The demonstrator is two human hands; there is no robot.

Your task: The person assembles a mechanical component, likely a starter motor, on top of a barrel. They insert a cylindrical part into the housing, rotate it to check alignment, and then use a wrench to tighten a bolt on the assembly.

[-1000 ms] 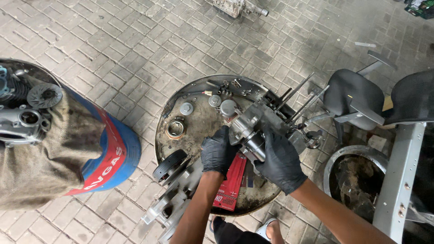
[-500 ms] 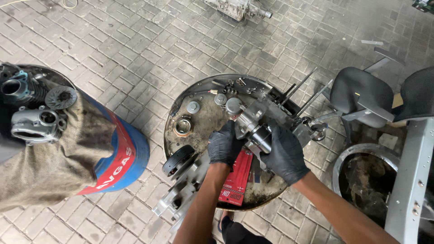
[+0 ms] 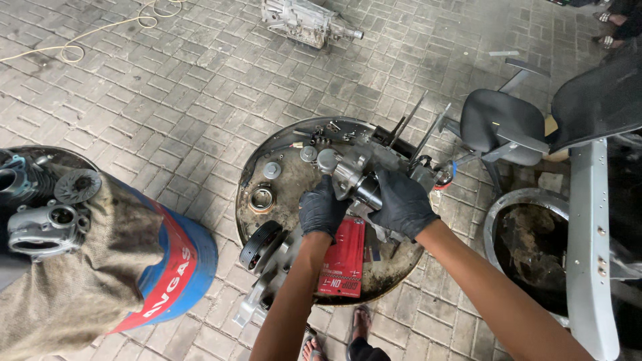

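Grey brick paving [image 3: 167, 100], with a round greasy drum top [image 3: 281, 194] as bench. Both forearms reaching up from below, gloved. Left hand [image 3: 322, 210] curled around the near side of a metal part [image 3: 351, 177]; right hand [image 3: 403, 204] clamped over its dark cylinder end. Part held just above the drum top, beside a red box [image 3: 342, 257]. Blue drum [image 3: 174, 267] at left, draped in sacking [image 3: 67, 294].
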